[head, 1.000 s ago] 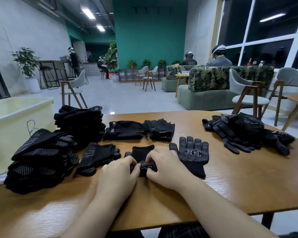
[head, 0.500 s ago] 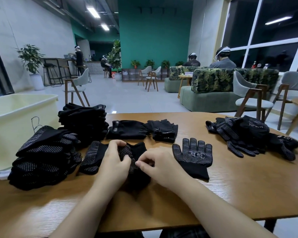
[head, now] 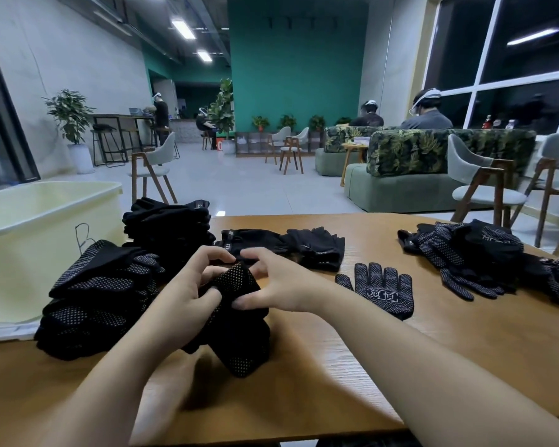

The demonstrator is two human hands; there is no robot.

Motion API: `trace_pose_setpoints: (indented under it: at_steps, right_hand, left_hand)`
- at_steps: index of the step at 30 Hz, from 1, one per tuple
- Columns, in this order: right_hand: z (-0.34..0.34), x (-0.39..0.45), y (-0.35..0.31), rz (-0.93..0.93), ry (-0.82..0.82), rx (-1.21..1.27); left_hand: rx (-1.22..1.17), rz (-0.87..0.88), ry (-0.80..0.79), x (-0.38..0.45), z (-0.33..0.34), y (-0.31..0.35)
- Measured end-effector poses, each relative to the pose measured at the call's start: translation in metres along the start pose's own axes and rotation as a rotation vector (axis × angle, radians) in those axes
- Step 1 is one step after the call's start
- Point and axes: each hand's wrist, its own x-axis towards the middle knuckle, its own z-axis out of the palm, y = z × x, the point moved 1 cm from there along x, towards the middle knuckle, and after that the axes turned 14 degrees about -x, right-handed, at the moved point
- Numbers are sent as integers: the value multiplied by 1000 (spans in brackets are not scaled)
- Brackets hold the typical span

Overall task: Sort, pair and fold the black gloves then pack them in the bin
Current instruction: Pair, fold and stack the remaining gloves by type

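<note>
Holding a dotted black glove bundle (head: 236, 321) just above the wooden table (head: 352, 366), we are gripping it with both hands close together. Our left hand (head: 188, 298) is curling its fingers round the bundle's left side, and our right hand (head: 278, 285) is pinching its upper edge between thumb and fingertips. How many gloves are making up the bundle we cannot tell, since our palms are covering its middle and its folds are merging into one dark mass.

Just to the right of our right hand, a single dotted glove (head: 381, 291) is lying flat with its fingers pointing away from us. To the left of our left hand, a stack of folded dotted gloves (head: 100, 298) is sitting on the table, its near edge blending into shadow. Beyond our fingertips, a plain black pair (head: 281, 246) is lying flat, its near side partly hiding behind our hands. Further left of that, a taller pile of plain black gloves (head: 168, 224) is standing, its base hiding behind the dotted stack. Well to the right of our right hand, a loose heap of unsorted gloves (head: 484, 262) is spreading toward the frame edge, which is cutting it off. Far left, the pale yellow bin (head: 46, 221) is showing only partly, its inside hard to make out.
</note>
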Motion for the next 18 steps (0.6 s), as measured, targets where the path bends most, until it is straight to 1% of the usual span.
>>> trace_pose_setpoints:
  at_steps: [5, 10, 13, 18]
  right_hand:
    - [13, 6, 1, -72, 97, -17]
    - [25, 10, 7, -95, 155, 3]
    - [29, 16, 4, -73, 189, 76]
    - [24, 35, -7, 31, 256, 155]
  left_hand:
    - [2, 33, 36, -7, -9, -6]
    - [100, -74, 11, -15, -18, -21]
    - [208, -21, 72, -14, -19, -21]
    - [150, -19, 182, 1, -24, -16]
